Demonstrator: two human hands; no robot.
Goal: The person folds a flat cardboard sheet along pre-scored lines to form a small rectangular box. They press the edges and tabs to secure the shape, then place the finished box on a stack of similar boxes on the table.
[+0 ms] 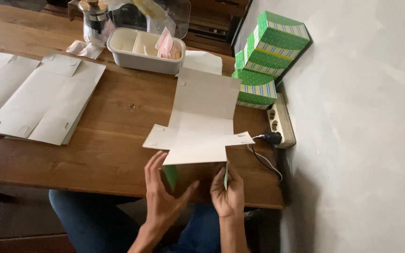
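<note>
Left hand (164, 197): fingers spread and upright, palm turned inward, thumb out to the side; it touches the near left flap of the box blank from below, not clamped on it.
Right hand (228, 192): fingers closed on the near right flap, pinching its green edge.
Box blank (202, 119): flat die-cut cardboard, white side up, green showing on the underside; it lies on the wooden table (113, 140) with its near end lifted past the table's edge, between both hands.
Handling: likely light, thin and stiff only along the panels; it bends at the creases and could buckle if held by one corner. Best taken at the flap edges, near the folds.
Pose: both forearms rise from the lap, wrists close together.
Stack of blanks (43, 100): flat, well to the left.
Green boxes (263, 61): folded, piled against the wall.
Grey tray (144, 51): at the far edge.
Power strip (280, 122): beside the boxes.
</note>
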